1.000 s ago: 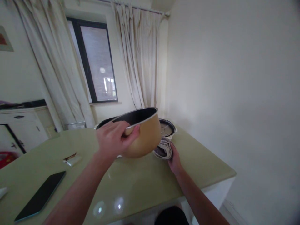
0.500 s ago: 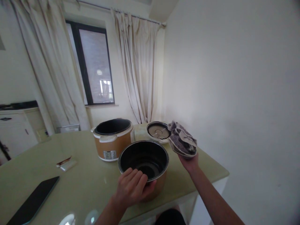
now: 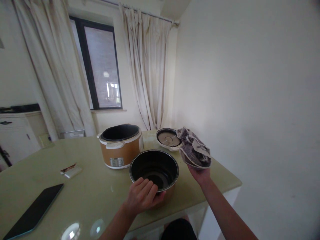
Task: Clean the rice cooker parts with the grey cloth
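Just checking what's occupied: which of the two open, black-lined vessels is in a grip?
The plain pot in front, with no white trim: the left grip clasps its near side. The cooker body behind, white-trimmed and labelled, is untouched.

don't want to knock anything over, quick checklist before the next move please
1. Left hand gripping the near rim of the pot: ok.
2. Pot's opening facing up: ok.
3. Pot's base resting on the table: cannot tell, the base is hidden.
4. Right hand gripping the cloth firmly: cannot tell, the fingers are hidden.
5. Cooker standing upright: ok.
6. Cloth apart from the lid: cannot tell, they overlap in this view.
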### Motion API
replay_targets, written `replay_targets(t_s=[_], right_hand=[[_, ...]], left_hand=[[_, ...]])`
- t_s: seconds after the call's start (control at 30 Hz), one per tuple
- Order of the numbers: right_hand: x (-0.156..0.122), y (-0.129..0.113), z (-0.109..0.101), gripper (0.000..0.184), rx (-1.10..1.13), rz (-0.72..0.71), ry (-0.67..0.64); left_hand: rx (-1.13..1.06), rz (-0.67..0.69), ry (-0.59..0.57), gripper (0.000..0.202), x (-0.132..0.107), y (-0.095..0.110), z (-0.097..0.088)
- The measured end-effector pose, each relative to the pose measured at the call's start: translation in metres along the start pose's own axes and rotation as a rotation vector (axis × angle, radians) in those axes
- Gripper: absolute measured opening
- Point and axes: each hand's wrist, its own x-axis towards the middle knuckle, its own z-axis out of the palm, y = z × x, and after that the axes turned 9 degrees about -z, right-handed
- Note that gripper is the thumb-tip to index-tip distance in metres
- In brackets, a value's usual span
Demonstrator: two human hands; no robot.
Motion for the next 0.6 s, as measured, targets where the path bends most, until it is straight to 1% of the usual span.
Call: replay_targets(t_s=[0.17, 0.3, 0.37, 0.4, 0.47, 0.5, 0.53, 0.6], right_hand=[[-0.001, 0.002, 0.003, 0.047, -0.019, -0.005, -0.013], [-0.005, 0.002, 0.011, 0.046, -0.008, -0.004, -0.049], [-0.007, 0.000, 0.018, 0.046, 0.002, 0.007, -0.073], [-0.008, 0.000, 0.023, 0.047, 0.001, 0.006, -0.082], [-0.010, -0.001, 0.034, 0.050, -0.012, 0.006, -0.099], [-0.010, -0.001, 0.041, 0.051, -0.027, 0.011, -0.116], [-0.011, 0.000, 0.049, 0.052, -0.050, 0.020, -0.138], [-0.012, 0.004, 0.067, 0.057, -0.116, 0.049, -0.194]], left_hand=[[-0.019, -0.017, 0.016, 0.026, -0.007, 0.001, 0.004], [-0.025, -0.035, 0.014, 0.027, -0.011, 0.000, 0.008], [-0.022, -0.052, -0.021, 0.026, -0.010, 0.001, 0.007], [-0.043, -0.070, -0.057, 0.025, -0.008, 0.001, 0.005], [-0.134, -0.165, -0.153, 0.022, -0.001, 0.002, 0.000], [-0.190, -0.251, -0.200, 0.019, 0.005, 0.002, -0.002], [-0.243, -0.360, -0.238, 0.020, 0.013, 0.000, -0.003], [-0.338, -0.613, -0.288, 0.034, 0.032, -0.005, -0.001]])
